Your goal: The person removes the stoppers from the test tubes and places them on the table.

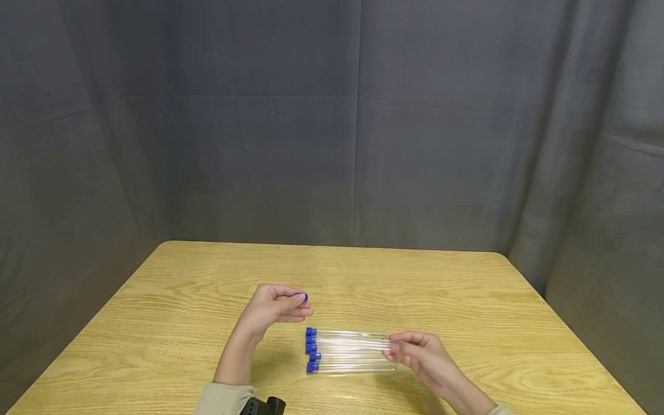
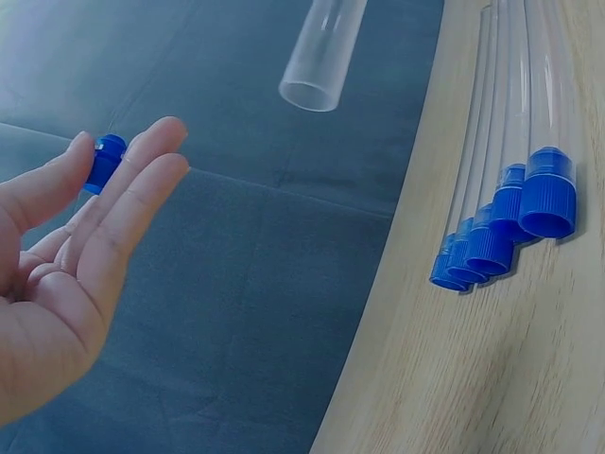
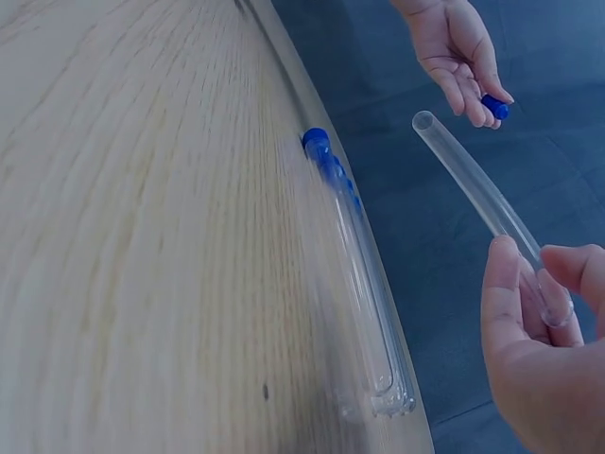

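Between thumb and fingertips, my left hand [image 1: 275,304] pinches a small blue cap [image 2: 105,163], raised over the table. My right hand [image 1: 424,354] holds a clear test tube [image 3: 473,184] near its rounded end. In the right wrist view the tube's uncapped open mouth points toward the left hand, apart from the cap. Below, several clear tubes [image 1: 358,369] lie side by side on the table, their blue caps [image 2: 546,206] all at the left end. In the head view the held tube overlaps this row and is hard to make out.
The wood-grain table [image 1: 181,300] carries the row of capped tubes near its front. A dark grey curtain [image 1: 270,144] hangs behind the table and along both sides. A black device [image 1: 261,406] is strapped at the left wrist, over a beige sleeve [image 1: 223,399].
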{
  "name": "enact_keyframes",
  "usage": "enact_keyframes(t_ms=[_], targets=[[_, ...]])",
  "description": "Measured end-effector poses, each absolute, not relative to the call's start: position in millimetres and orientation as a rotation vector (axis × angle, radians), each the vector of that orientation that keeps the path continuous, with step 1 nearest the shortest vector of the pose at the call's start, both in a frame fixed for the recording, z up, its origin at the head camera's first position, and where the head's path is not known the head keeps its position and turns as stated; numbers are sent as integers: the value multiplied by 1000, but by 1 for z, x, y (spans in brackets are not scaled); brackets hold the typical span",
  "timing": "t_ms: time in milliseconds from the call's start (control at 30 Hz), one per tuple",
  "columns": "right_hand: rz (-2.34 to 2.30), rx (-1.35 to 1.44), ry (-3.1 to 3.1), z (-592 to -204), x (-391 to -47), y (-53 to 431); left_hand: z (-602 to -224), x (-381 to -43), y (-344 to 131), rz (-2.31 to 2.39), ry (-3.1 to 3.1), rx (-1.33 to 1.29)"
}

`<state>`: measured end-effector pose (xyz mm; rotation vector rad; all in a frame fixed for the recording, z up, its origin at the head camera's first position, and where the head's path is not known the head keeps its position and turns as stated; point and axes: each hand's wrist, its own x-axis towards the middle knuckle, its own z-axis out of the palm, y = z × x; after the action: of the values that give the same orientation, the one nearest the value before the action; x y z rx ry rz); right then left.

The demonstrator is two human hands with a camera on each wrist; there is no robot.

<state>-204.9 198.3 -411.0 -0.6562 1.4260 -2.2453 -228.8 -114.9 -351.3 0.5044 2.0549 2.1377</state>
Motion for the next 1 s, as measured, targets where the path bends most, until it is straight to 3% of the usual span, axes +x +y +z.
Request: enact_keyframes(t_ms=[1000], targets=[[-1970, -552, 1754, -422, -202, 204, -353, -230, -116, 2111, 2064, 488]])
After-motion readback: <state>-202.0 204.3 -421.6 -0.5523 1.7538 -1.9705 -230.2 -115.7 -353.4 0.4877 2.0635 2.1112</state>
